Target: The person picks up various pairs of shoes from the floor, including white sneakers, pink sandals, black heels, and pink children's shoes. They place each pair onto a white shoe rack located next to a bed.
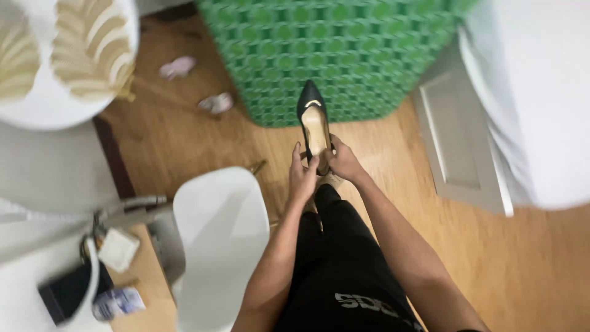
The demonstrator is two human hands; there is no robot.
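Note:
A black pointed high-heel shoe (pixel 311 117) with a tan insole and a small gold bar near the toe points away from me above the wooden floor. My left hand (pixel 302 176) grips the heel end from the left. My right hand (pixel 343 162) grips the same end from the right. Both hands close around the back of the shoe, just past my knee in black trousers (pixel 341 258). The shoe's heel is hidden behind my fingers.
A green patterned rug (pixel 369 55) lies ahead. A white chair seat (pixel 221 240) stands at my left. White furniture (pixel 534 104) and a grey panel (pixel 452 141) are at the right. Small pink and white items (pixel 178 66) lie on the floor. A cluttered table corner (pixel 117 270) sits lower left.

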